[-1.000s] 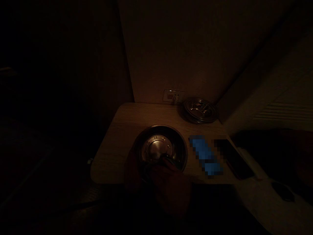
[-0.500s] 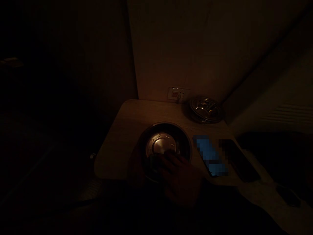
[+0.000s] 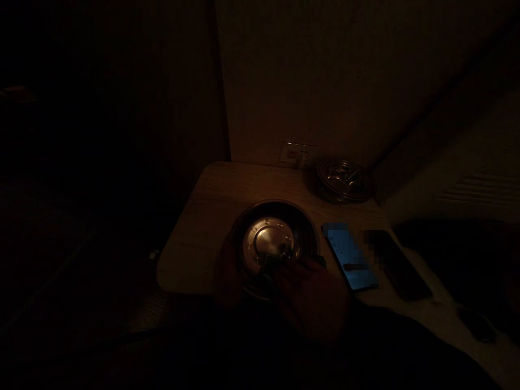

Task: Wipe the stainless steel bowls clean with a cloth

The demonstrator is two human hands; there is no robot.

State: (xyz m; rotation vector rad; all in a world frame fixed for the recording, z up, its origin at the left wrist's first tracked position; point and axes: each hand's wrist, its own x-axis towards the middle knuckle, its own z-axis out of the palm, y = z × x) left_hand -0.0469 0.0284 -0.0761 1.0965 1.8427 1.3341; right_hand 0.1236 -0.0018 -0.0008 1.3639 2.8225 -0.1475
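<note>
The scene is very dark. A round steel bowl (image 3: 280, 214) sits near the front edge of a small wooden table (image 3: 215, 216). My right hand (image 3: 312, 295) reaches into the bowl from the near side, fingers curled on a small dark thing against the bowl's shiny bottom; I cannot make out what it is. My left hand (image 3: 225, 279) rests against the bowl's left outer wall, its fingers lost in shadow.
A phone with a lit blue screen (image 3: 351, 254) lies right of the bowl, a dark phone (image 3: 400, 268) beside it. A stack of steel plates (image 3: 343, 180) sits at the table's back right, by a wall socket (image 3: 298, 154). A bed edge runs along the right.
My right hand has shifted a little right and back inside the bowl. The view has drifted slightly, so the table sits a bit higher in the picture.
</note>
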